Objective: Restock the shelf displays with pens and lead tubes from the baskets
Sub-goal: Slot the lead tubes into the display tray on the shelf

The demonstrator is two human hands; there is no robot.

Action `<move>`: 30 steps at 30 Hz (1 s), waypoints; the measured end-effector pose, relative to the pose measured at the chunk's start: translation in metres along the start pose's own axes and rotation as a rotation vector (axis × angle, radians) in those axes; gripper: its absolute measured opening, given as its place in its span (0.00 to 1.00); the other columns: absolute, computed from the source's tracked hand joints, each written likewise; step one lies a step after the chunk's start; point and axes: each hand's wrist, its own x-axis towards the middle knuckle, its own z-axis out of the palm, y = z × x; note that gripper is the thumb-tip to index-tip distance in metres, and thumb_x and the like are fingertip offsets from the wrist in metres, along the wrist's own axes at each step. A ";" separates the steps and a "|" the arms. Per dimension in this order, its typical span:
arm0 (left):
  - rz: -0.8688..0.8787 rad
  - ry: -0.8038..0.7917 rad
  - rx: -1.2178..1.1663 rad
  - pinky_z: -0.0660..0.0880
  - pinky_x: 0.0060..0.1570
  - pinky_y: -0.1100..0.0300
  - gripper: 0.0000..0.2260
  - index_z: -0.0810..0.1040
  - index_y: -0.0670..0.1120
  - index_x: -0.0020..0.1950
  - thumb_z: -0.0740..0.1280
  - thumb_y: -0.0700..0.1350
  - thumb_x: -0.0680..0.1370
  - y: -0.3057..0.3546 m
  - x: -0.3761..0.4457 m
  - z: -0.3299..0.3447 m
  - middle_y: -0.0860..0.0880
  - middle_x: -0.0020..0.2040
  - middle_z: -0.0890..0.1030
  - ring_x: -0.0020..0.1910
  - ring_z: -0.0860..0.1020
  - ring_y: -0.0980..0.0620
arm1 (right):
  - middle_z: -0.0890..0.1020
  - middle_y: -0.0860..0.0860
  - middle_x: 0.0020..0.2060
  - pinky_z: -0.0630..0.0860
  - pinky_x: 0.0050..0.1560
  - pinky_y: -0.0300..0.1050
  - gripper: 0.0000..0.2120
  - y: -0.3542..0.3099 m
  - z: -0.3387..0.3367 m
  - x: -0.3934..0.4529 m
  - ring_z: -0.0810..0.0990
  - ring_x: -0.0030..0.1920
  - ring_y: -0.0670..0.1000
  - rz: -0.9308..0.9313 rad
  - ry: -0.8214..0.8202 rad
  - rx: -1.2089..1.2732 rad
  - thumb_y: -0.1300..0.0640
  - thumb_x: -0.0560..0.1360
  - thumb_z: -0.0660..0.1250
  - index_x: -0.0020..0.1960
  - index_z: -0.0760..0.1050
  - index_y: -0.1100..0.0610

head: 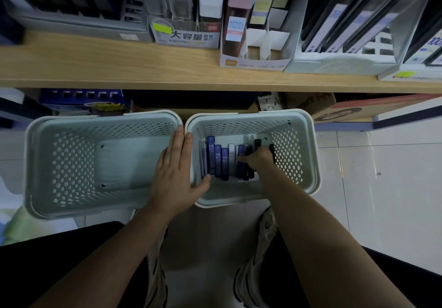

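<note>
Lead tubes [217, 158] lie side by side on the floor of the right basket [311, 154], mostly dark blue ones marked HB 07, with a white one among them and several black pieces toward the right side. I see my right hand [257, 158] reaching down into that basket, fingers curled over the black and blue items near the middle; the knuckles hide the fingertips, so it looks like a grip on one or two tubes, but I cannot tell for sure. My left hand [178, 176] is open and flat, fingers extended, lying across the two touching rims where the baskets meet, thumb dipping over the edge into the right basket just beside the leftmost tubes. Left basket [38, 164] stands next to the right one, its perforated walls and bare bottom showing. Both baskets stand on the tiled floor in front of a wooden shelf [119, 66]. On that shelf: a clear display tray [186, 37] with a yellow-green sticker and printed characters, a white cardboard display box [253, 62] with dividers to its right, and grey file holders [346, 56] further right.
</note>
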 end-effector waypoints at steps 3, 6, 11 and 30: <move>-0.004 0.004 -0.003 0.55 0.75 0.48 0.45 0.48 0.40 0.82 0.58 0.65 0.75 0.000 -0.001 0.000 0.43 0.83 0.43 0.82 0.46 0.46 | 0.70 0.50 0.33 0.67 0.21 0.33 0.23 -0.001 0.002 0.001 0.70 0.31 0.46 -0.007 -0.044 0.034 0.46 0.73 0.75 0.41 0.64 0.58; -0.006 -0.001 -0.007 0.54 0.75 0.49 0.45 0.47 0.41 0.82 0.58 0.65 0.75 0.000 0.000 0.000 0.44 0.83 0.42 0.82 0.45 0.46 | 0.73 0.51 0.40 0.73 0.43 0.39 0.22 -0.001 0.002 0.007 0.75 0.43 0.49 -0.042 -0.082 0.117 0.49 0.74 0.75 0.50 0.65 0.61; -0.006 0.000 -0.009 0.53 0.76 0.48 0.45 0.48 0.41 0.82 0.58 0.66 0.74 -0.001 -0.001 0.001 0.43 0.83 0.43 0.82 0.45 0.46 | 0.82 0.57 0.47 0.80 0.52 0.48 0.14 0.005 0.001 0.003 0.81 0.49 0.55 -0.057 -0.128 0.256 0.60 0.72 0.77 0.52 0.77 0.65; -0.213 -0.455 -1.361 0.79 0.37 0.58 0.17 0.75 0.41 0.64 0.73 0.38 0.76 0.159 -0.016 -0.191 0.44 0.46 0.85 0.39 0.84 0.47 | 0.83 0.55 0.39 0.81 0.48 0.46 0.04 -0.043 -0.149 -0.310 0.83 0.42 0.53 -0.885 -0.430 0.760 0.60 0.78 0.70 0.50 0.78 0.60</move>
